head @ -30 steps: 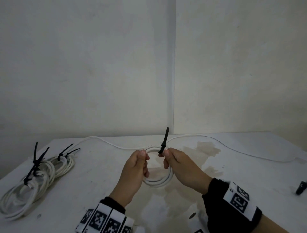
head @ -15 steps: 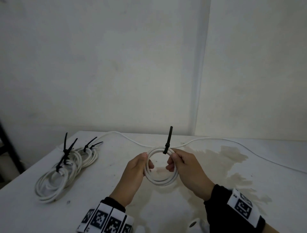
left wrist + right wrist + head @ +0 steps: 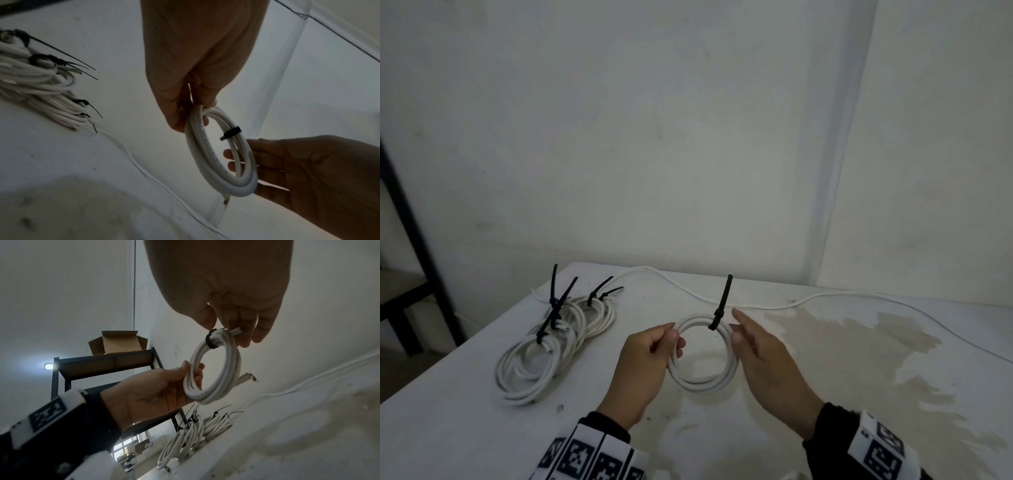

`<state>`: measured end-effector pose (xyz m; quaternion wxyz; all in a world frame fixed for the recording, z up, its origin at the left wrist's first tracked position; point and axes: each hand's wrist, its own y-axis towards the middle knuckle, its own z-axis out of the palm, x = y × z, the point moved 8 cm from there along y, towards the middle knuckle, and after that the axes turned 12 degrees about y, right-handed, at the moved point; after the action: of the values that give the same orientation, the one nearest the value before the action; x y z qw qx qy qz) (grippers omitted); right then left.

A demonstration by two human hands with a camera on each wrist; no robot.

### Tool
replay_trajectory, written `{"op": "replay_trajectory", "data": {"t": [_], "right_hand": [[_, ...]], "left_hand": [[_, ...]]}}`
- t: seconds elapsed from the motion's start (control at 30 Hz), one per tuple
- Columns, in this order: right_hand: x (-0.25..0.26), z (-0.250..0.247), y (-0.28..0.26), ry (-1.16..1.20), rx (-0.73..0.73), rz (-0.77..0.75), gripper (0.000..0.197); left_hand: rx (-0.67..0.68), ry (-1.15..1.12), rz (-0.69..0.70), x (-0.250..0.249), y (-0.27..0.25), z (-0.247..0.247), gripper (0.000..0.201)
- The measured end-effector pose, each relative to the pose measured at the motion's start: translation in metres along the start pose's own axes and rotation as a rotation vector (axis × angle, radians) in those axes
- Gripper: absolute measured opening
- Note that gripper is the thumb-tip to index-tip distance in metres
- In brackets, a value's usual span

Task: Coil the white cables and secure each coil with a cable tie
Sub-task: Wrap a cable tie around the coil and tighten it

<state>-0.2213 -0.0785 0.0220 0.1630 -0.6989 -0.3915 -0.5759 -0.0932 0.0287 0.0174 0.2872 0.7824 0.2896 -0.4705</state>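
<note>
A small white cable coil (image 3: 702, 383) is held just above the table, bound at its top by a black cable tie (image 3: 722, 301) whose tail sticks straight up. My left hand (image 3: 676, 337) pinches the coil's left side between thumb and fingers. My right hand (image 3: 736, 329) is at the coil's right side with straight fingers that touch it but grip nothing. From the left wrist, the coil (image 3: 205, 154) and tie (image 3: 230, 133) hang from my left hand (image 3: 197, 104). The right wrist view has my right hand (image 3: 232, 331) over the tie (image 3: 208, 340).
A pile of tied white coils (image 3: 544, 346) with upright black tie tails lies at the table's left. A loose white cable (image 3: 774, 303) runs along the back of the stained white table (image 3: 482, 428). A black shelf (image 3: 410, 222) stands left of the table, near the wall corner.
My right hand has let go at the tie's base and its fingers have straightened. The left hand keeps its pinch on the coil. The head view has swung left.
</note>
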Motion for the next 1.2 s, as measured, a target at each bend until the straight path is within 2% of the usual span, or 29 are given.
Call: {"op": "replay_trajectory", "data": {"t": [0.13, 0.27, 0.4, 0.53, 0.67, 0.8, 1.07, 1.2], "right_hand": [[-0.010, 0.020, 0.004, -0.102, 0.110, 0.022, 0.042], [-0.008, 0.022, 0.013, -0.015, 0.143, 0.076, 0.040], [-0.011, 0.018, 0.022, 0.060, 0.099, 0.152, 0.046], [-0.021, 0.028, 0.031, -0.040, 0.136, 0.206, 0.045], [-0.034, 0.035, 0.048, -0.209, 0.177, 0.242, 0.047], [-0.046, 0.029, 0.064, -0.257, 0.141, 0.288, 0.047], [-0.058, 0.027, 0.073, -0.292, 0.107, 0.365, 0.047], [-0.062, 0.027, 0.077, -0.295, 0.096, 0.373, 0.046]], "left_hand": [[-0.023, 0.024, -0.017, 0.010, 0.000, -0.006, 0.032], [-0.025, 0.044, -0.030, 0.020, 0.002, -0.021, 0.031], [-0.121, 0.035, -0.071, 0.040, 0.003, -0.065, 0.032], [-0.191, 0.062, -0.130, 0.066, 0.000, -0.114, 0.028], [-0.274, 0.236, -0.127, 0.087, -0.006, -0.163, 0.025], [-0.302, 0.443, -0.168, 0.111, 0.001, -0.198, 0.025], [-0.238, 0.774, -0.291, 0.138, 0.023, -0.217, 0.023], [-0.225, 0.827, -0.352, 0.150, 0.031, -0.218, 0.021]]}}
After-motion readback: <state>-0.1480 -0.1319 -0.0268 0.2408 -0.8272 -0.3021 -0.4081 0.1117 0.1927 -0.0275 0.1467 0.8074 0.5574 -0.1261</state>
